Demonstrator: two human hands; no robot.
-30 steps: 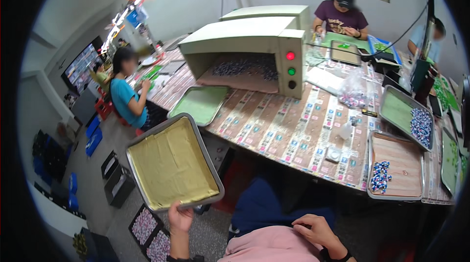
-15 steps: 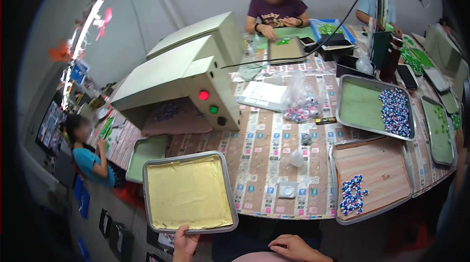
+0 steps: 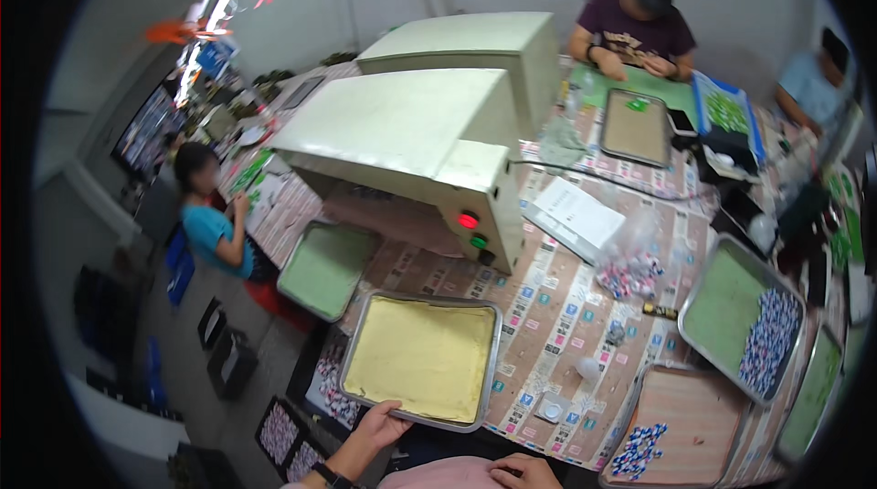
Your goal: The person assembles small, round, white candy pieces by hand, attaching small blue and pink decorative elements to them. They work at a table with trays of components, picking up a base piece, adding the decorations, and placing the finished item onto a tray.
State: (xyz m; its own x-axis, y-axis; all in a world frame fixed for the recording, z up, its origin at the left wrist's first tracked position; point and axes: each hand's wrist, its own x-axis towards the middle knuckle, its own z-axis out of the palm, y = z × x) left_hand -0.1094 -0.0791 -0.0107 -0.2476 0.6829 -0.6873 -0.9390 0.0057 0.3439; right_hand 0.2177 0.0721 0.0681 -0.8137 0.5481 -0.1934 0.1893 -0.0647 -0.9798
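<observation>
My left hand [image 3: 385,427] is closed on the near rim of a shallow metal tray [image 3: 420,356] lined with yellow sheet. The thumb lies over the rim and the other fingers go underneath. Nothing lies on the yellow lining. The tray reaches over the table's near left edge, before the mouth of a cream-coloured box-shaped machine [image 3: 393,123] with a red and a green button. My right hand [image 3: 525,471] rests low by my lap, its fingers loosely stretched and holding nothing, partly cut off by the lower edge.
A green-lined tray [image 3: 324,265] stands left of the machine. At right are a green-lined tray [image 3: 722,297] and a brown-lined tray [image 3: 681,425], both with small blue-and-white pieces. A bag of beads [image 3: 630,274] lies mid-table. Other people sit around; one works across the table [image 3: 630,32].
My view has turned left, so the table's things sit further right in it. The yellow-lined tray, still in my left hand, is closer to the green-lined tray and the machine.
</observation>
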